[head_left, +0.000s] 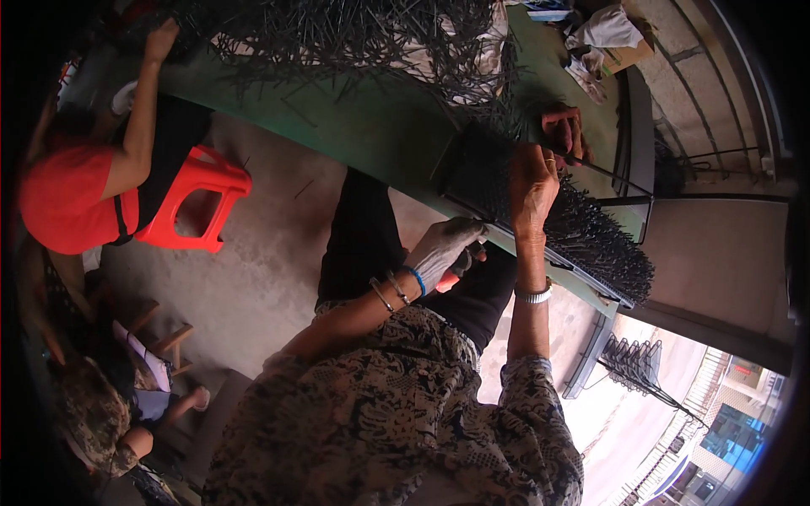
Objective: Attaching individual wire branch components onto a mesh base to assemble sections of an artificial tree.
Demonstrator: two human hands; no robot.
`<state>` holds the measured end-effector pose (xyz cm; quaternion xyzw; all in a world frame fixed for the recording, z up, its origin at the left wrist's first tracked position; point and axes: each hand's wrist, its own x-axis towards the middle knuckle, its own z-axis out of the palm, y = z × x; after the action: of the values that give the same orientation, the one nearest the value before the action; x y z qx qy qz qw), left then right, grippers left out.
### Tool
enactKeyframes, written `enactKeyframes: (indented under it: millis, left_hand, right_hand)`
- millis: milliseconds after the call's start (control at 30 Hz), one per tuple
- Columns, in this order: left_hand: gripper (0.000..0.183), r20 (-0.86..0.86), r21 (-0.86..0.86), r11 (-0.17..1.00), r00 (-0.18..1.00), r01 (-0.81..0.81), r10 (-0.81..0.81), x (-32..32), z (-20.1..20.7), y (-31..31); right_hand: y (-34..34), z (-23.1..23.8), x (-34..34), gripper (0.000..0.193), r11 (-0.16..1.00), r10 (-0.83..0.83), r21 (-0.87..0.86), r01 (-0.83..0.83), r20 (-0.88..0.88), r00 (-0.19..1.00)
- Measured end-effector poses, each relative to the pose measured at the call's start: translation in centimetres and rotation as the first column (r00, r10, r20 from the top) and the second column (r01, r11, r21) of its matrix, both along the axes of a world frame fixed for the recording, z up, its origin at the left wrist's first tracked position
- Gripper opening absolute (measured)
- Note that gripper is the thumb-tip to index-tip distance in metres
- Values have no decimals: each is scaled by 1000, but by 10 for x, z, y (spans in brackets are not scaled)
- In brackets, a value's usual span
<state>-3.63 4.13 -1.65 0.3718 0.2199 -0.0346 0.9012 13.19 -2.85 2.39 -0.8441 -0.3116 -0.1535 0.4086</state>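
Observation:
My right hand [533,196], bare with a pale band at the wrist, is closed above a long rack [595,240] packed with upright thin black pieces. Whatever its fingertips pinch is too small to make out. My left hand [440,251] wears a whitish glove with darkened fingertips. Its fingers are curled at the table's near edge, beside the rack's left end, and hide what they hold, if anything. Just beyond my right hand is a reddish-brown, hand-like shape [563,133]; I cannot tell what it is. A thin dark rod [603,174] runs rightward from there.
A tangled heap of thin black strips [363,42] covers the far side of the green table [337,114]. Leftward, a person in red [76,194] sits by a red plastic stool [202,198]. Black hangers [633,363] hang at the lower right. White bags [607,29] lie far right.

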Motion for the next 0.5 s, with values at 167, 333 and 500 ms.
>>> enactKeyframes:
  millis: [167,333,500]
  left_hand:
    - [24,-27,-91,996,999,16,-19,-1,-2,4]
    - [25,0,-90,995,999,42,-42,0,-6,5]
    - [34,58,-74,997,997,-37,41,-3,-2,16]
  right_hand:
    - [7,18,-17,4,979,-90,-171,114,139,986]
    - [9,21,-16,7,951,-103,-282,128,103,989]
    - [4,34,-1,14,965,-97,-239,110,66,993]
